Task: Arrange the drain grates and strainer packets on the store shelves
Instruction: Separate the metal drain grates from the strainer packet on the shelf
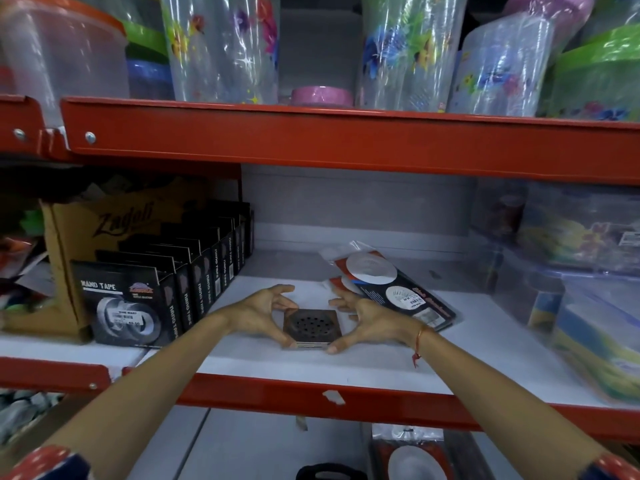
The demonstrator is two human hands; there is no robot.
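A square steel drain grate (311,327) with a round perforated centre lies flat on the white middle shelf (277,365). It looks like a small stack of grates. My left hand (263,313) grips its left edge and my right hand (367,318) grips its right edge. Just behind my right hand, a pile of strainer packets (388,285) in clear plastic lies slanted on the shelf, showing white round strainers. Another strainer packet (410,459) is partly visible on the shelf below.
A row of black nano tape boxes (166,292) stands left of the grate, beside a cardboard box (114,230). Clear wrapped plastic containers (568,271) fill the right side. The red shelf beam (346,140) overhead carries printed tumblers (221,46).
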